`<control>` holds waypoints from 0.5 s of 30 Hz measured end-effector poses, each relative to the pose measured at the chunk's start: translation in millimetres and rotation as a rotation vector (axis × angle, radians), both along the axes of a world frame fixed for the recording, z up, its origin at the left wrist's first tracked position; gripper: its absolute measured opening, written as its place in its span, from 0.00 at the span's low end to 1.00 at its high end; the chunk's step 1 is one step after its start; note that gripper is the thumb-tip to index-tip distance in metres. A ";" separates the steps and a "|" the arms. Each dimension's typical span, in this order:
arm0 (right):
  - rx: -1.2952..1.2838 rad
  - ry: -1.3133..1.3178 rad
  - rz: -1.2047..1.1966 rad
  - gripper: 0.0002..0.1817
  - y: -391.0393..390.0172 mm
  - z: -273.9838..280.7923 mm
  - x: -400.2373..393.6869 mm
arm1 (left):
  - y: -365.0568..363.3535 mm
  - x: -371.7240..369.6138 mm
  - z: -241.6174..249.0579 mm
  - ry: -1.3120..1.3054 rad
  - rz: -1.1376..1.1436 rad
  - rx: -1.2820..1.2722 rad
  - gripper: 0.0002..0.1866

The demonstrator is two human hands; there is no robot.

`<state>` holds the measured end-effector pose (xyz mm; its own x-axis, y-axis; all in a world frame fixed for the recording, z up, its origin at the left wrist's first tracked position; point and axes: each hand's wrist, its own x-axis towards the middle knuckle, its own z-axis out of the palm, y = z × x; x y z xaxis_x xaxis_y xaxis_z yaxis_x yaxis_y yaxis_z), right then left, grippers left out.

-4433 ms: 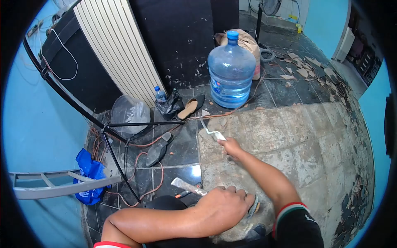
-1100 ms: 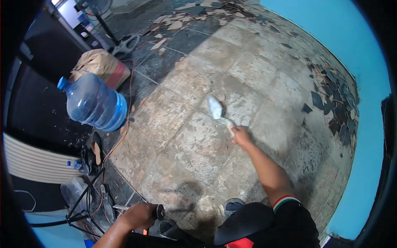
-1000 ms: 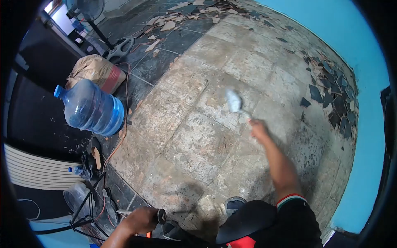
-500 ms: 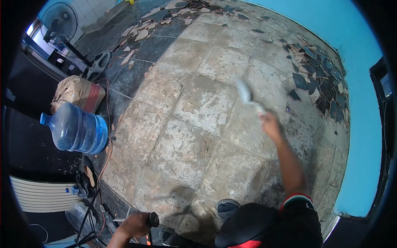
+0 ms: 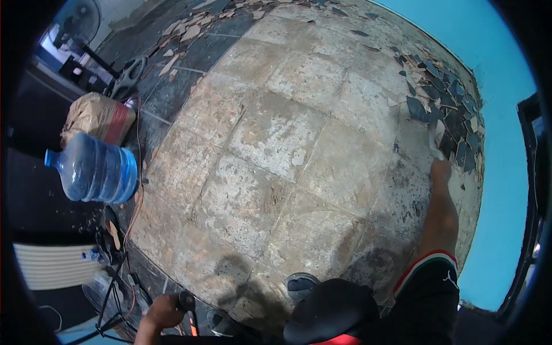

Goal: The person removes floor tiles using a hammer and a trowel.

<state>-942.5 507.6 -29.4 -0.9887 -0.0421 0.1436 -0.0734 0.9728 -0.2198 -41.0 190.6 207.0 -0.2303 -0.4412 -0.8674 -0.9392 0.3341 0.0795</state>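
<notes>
At the right, my right hand (image 5: 441,171) is closed around the handle of a trowel (image 5: 438,137). Its pale metal blade is blurred and overlaps the edge of a heap of broken dark tiles (image 5: 418,110) along the blue wall. My left hand (image 5: 163,312), low on the left, is wrapped round a tool with a thick, round black end (image 5: 186,300). The rest of that tool is mostly covered by my fingers, and I cannot tell its kind. Just below the fist shows an orange and black strip (image 5: 194,323).
A blue water jug (image 5: 98,169) lies on its side at the left, by a paper sack (image 5: 98,119) and a standing fan (image 5: 80,23). A cable (image 5: 138,195) runs past them. Tripod legs (image 5: 109,299) stand at lower left. Bare, patchy floor (image 5: 276,138) stretches across the middle.
My right hand has swung to the right with the trowel, from over the bare floor to the broken tiles. The view has shifted slightly; my left hand keeps its grip.
</notes>
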 end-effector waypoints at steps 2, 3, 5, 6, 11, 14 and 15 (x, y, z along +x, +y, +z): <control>-0.087 0.071 -0.164 0.29 -8.2 -1.6 6.9 | 3.9 4.4 -4.7 0.104 0.038 -0.046 0.15; -0.158 0.116 -0.173 0.28 -21.3 -1.4 24.5 | 1.3 -15.3 3.3 0.138 0.046 -0.071 0.14; -0.253 0.120 -0.040 0.31 -26.2 -13.5 51.3 | 4.3 -21.6 3.2 0.337 0.070 -0.159 0.09; -0.291 0.040 0.000 0.33 -30.3 -30.6 66.5 | 4.7 -25.1 5.1 0.348 0.104 -0.175 0.09; -0.205 -0.253 0.307 0.40 -37.6 -38.7 154.4 | 6.2 -17.5 20.6 0.349 0.099 -0.239 0.12; 0.595 -0.207 0.713 0.29 -30.4 -90.7 133.3 | -11.1 -5.4 37.6 0.384 0.176 -0.357 0.13; 0.642 0.030 0.773 0.24 -18.0 -123.9 101.6 | -20.5 1.0 46.6 0.395 0.226 -0.367 0.16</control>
<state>-840.9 489.6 -153.3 -0.6534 -0.7494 -0.1074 -0.7321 0.5894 0.3416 -40.0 170.1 253.6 -0.3706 -0.7722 -0.5161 -0.9129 0.2005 0.3555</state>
